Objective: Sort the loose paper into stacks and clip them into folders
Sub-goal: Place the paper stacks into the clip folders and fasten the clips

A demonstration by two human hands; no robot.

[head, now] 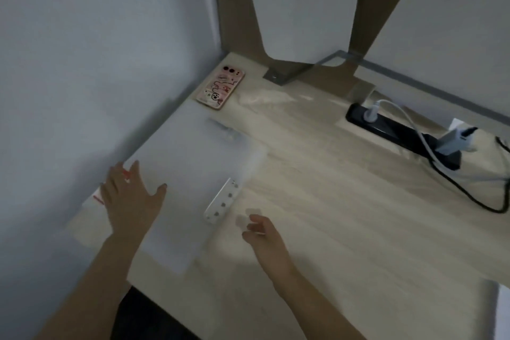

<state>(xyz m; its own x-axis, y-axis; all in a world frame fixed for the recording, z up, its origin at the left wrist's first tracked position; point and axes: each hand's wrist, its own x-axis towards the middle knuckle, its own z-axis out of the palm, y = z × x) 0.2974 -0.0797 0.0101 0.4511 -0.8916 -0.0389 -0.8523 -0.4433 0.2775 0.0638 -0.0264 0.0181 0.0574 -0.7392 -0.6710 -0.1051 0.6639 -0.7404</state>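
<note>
Now the left hand (129, 199), fingers spread, presses the folder (198, 163) flat for clipping. The right hand (266, 239) is at a small clip (242, 221), grip unclear in the blur; next it needs a firm pinch.

Dim, flat light with a cool grey cast. Pale sheen on the desk (331, 201) at the back, by the phone (220, 87). Shadows are soft: a dark band where the left wall (69, 77) meets the desk. Heavy motion blur: the white sheets (193, 174) smear into the wall; left hand (129, 196) and right hand (265, 232) are soft, the right fingertips too smeared to read. Wide-angle bend at the edges: desk lines curve and the brown uprights (237, 8) splay.
</note>
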